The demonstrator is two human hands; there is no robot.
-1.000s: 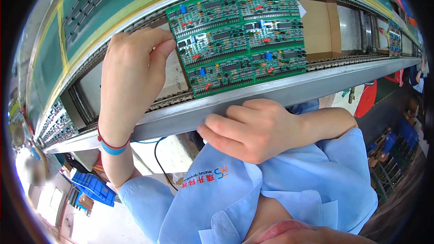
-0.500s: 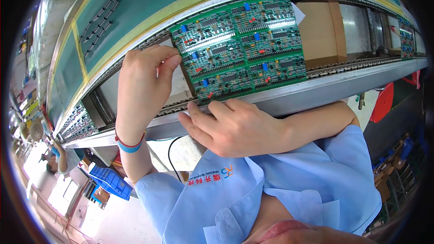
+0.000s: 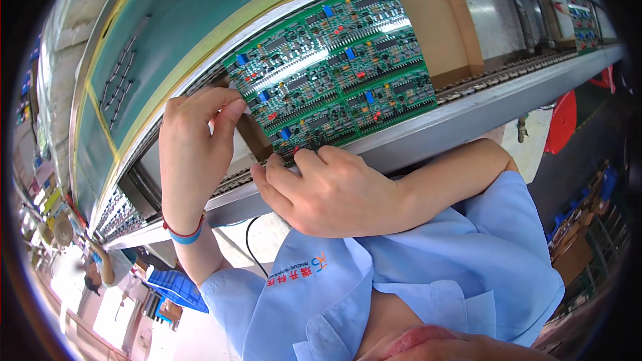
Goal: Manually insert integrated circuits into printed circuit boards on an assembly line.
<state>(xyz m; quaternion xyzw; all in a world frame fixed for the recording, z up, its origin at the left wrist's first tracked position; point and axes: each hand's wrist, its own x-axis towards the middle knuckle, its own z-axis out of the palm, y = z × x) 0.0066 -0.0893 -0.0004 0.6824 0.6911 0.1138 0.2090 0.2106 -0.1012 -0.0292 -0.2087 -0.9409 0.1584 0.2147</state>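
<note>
A green circuit board panel [image 3: 334,73], filled with small parts and made up of several repeated boards, lies across the conveyor rails in front of me. My left hand [image 3: 197,137] is at the panel's left edge, thumb and forefinger pinched together. A small whitish bit shows by those fingertips, but what they grip is unclear. My right hand [image 3: 328,190] lies over the near rail [image 3: 401,137], fingers curled in at the panel's near left corner. Its fingertips cover that corner, and anything within them is hidden.
Behind the rails, a green work surface [image 3: 180,33] holds several dark pin strips [image 3: 120,80]. A brown cardboard piece [image 3: 438,30] shows between the rails right of the panel. More boards [image 3: 582,20] sit farther along. A red stool [image 3: 562,120] and blue crate [image 3: 177,287] stand beyond.
The whole scene has shifted a little left in view. Both hands stay by the panel's left end, the right fingertips slightly farther over its near corner. The white scrap at the panel's right is out of sight.
</note>
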